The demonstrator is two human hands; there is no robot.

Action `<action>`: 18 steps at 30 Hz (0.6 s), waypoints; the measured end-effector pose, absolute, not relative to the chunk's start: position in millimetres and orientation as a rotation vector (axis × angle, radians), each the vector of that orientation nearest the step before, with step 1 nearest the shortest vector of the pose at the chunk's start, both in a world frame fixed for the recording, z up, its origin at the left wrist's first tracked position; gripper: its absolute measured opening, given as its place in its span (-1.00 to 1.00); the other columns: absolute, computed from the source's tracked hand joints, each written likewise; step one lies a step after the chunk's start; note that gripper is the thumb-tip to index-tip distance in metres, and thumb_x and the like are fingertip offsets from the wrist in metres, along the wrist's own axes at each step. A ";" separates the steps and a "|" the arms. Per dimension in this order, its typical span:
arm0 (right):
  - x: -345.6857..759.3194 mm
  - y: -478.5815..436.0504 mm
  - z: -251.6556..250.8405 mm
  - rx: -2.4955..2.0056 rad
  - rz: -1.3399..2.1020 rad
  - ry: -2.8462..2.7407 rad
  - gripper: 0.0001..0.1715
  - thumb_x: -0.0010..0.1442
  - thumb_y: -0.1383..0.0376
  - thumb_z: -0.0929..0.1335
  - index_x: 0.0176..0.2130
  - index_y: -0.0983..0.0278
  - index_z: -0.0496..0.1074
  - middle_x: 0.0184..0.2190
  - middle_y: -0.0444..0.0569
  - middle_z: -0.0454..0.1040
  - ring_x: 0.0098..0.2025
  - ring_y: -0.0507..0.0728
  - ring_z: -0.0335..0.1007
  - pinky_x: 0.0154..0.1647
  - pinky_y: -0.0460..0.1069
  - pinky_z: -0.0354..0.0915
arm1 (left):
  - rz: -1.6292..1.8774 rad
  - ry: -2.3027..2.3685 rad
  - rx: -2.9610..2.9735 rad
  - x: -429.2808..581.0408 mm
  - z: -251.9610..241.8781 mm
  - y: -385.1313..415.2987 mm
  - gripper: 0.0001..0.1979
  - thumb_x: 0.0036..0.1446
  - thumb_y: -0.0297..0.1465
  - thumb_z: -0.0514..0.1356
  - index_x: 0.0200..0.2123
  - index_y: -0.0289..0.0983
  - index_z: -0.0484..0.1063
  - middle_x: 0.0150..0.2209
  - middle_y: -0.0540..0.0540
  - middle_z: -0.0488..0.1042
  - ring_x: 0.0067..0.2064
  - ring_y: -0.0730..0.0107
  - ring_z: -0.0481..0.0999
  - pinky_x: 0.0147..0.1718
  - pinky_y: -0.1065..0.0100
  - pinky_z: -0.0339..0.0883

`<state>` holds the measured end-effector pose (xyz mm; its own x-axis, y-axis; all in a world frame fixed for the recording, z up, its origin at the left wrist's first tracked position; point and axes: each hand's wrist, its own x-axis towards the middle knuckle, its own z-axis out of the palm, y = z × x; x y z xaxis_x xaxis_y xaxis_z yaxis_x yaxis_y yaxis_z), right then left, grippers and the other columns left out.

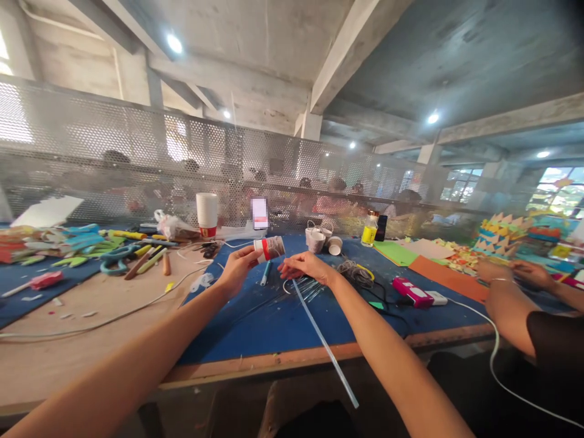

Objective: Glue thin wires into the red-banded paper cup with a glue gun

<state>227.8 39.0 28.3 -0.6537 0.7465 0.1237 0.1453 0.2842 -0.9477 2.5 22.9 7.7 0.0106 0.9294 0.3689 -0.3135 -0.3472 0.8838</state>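
My left hand is closed around a small paper cup with a red band, tipped on its side above the blue mat. To its right, my right hand has its fingers bent and drawn together; anything between them is too small to make out. A long translucent stick runs from just below those fingers down past the table's front edge; I cannot tell whether the fingers touch it. Behind my hands stand several small cups, some with thin loop handles. A teal pen-like stick lies below the held cup.
A stack of white paper cups and a phone stand at the back. Scissors lie left. Coiled grey cord, a yellow bottle and a magenta device are right. A co-worker's arm reaches in far right.
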 end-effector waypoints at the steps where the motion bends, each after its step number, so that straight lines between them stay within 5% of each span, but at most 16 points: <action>1: 226.0 42.3 25.2 -0.824 1.305 -1.963 -0.52 0.17 -0.03 0.38 -0.28 0.37 0.52 -0.29 0.06 0.59 -0.24 0.13 0.56 -0.16 0.00 0.44 | 1.542 0.714 1.262 2.0 7.5 23.3 -0.66 -0.11 -0.20 0.41 -0.32 -0.33 0.60 -0.27 -0.17 0.61 -0.22 0.23 0.54 -0.09 0.24 0.34; 6: 228.6 58.6 15.2 -0.979 0.671 -1.926 -0.73 0.30 0.20 0.27 -0.06 0.24 0.43 -0.24 -0.03 0.56 -0.23 0.09 0.52 -0.10 0.02 0.39 | 1.565 0.740 1.256 1.8 7.8 22.2 -0.62 -0.12 -0.19 0.41 -0.27 -0.33 0.61 -0.25 -0.16 0.61 -0.21 0.22 0.54 -0.11 0.26 0.35; 10: 247.8 65.8 15.7 -1.142 0.019 -1.929 -0.77 0.27 0.30 0.27 -0.13 0.22 0.48 -0.07 0.02 0.47 -0.09 0.11 0.42 -0.02 0.02 0.29 | 1.606 0.777 1.248 1.7 8.0 22.5 -0.63 -0.13 -0.19 0.42 -0.27 -0.31 0.62 -0.25 -0.14 0.62 -0.23 0.24 0.54 -0.13 0.28 0.34; 18: 265.6 64.4 13.6 -1.390 0.025 -2.203 -0.77 0.17 0.37 0.32 -0.19 0.14 0.50 -0.34 -0.08 0.54 -0.29 0.13 0.44 -0.26 -0.05 0.21 | 1.644 0.786 1.185 -1.7 9.5 25.2 -0.66 -0.15 -0.22 0.43 -0.32 -0.33 0.59 -0.32 -0.13 0.61 -0.29 0.27 0.54 -0.18 0.28 0.36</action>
<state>265.6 64.4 13.6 -0.3301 0.8440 0.4228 0.8342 0.4704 -0.2877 -1.7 25.2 9.5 -0.1015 0.9318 0.3485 -0.3144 -0.3624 0.8774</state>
